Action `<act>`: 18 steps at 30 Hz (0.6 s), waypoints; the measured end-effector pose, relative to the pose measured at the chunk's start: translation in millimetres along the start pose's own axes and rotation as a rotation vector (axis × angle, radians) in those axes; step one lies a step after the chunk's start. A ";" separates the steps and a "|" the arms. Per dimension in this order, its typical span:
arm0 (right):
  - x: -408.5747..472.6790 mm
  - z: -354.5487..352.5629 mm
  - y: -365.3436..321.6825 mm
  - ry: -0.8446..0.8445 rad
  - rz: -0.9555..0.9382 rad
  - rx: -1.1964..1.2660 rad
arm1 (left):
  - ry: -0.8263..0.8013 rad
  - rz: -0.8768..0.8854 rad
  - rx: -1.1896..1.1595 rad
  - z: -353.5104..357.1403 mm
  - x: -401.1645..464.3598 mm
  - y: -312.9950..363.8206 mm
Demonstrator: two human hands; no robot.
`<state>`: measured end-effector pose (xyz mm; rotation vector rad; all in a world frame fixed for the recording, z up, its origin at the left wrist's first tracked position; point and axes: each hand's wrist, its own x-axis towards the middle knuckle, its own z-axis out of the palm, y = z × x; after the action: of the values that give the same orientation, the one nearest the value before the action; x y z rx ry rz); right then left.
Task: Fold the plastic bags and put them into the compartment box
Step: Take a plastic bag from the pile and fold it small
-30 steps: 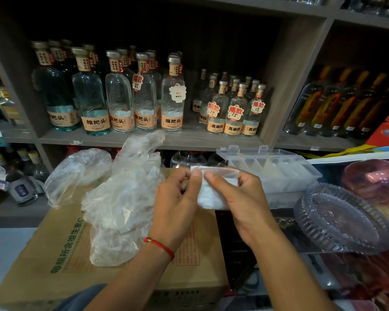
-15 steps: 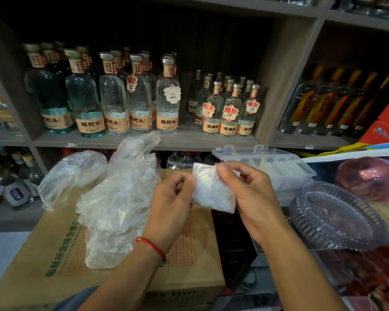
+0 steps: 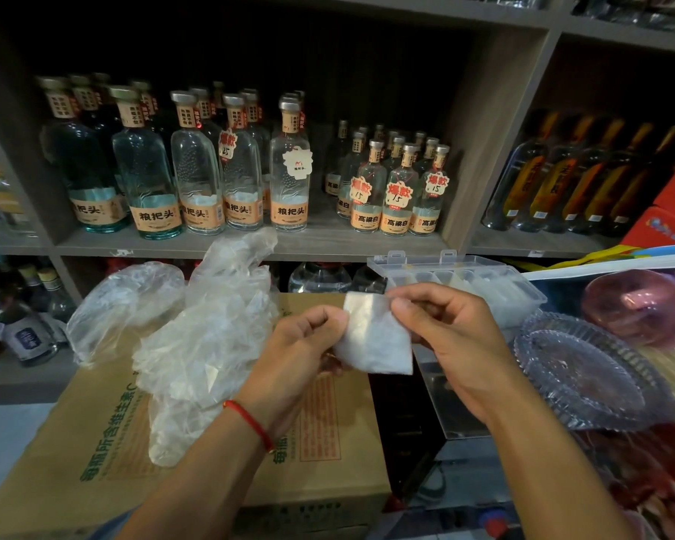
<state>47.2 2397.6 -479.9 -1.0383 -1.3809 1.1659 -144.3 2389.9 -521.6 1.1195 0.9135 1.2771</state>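
The left hand (image 3: 303, 346) and the right hand (image 3: 451, 341) hold one folded plastic bag (image 3: 375, 337) between them in the air, a small whitish, roughly square packet; the left thumb and curled fingers pinch its left edge, while the right thumb and forefinger pinch its upper right corner, the other right fingers curled behind it; a red string bracelet (image 3: 250, 422) circles the left wrist; the packet hangs above the near right part of a brown cardboard carton (image 3: 94, 442) printed with green characters; on the carton, left of the hands, lies a loose heap of crumpled clear plastic bags (image 3: 203, 344), with another puffed-up bag (image 3: 125, 302) at its far left; just beyond the right hand stands the clear compartment box (image 3: 495, 286), lid raised at the back, with whitish folded pieces in several of its compartments, though how many I cannot tell; right of it sits a ribbed clear glass dish (image 3: 585, 368), and behind that a pinkish round object (image 3: 636, 305); the grey shelf (image 3: 250, 243) at the back carries rows of clear liquor bottles (image 3: 195, 177) with tan labels, smaller bottles (image 3: 400, 189) bearing red price tags, and dark bottles with orange labels (image 3: 562, 181) in the bay to the right.
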 end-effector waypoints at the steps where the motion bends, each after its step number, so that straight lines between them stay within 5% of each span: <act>1: -0.4 -0.6 1.0 -0.005 -0.020 -0.022 | -0.042 -0.001 0.031 1.3 -1.2 -0.3; 11: -10.3 -6.7 -0.5 -0.283 -0.070 0.039 | -0.268 -0.041 0.049 11.4 -10.5 1.2; 18: -10.7 2.2 2.7 -0.058 -0.075 0.095 | -0.291 -0.194 -0.150 17.5 -12.0 0.5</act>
<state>46.4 2387.3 -484.4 -0.8848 -1.3842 1.2020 -128.8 2375.8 -517.8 1.0385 0.6786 0.9771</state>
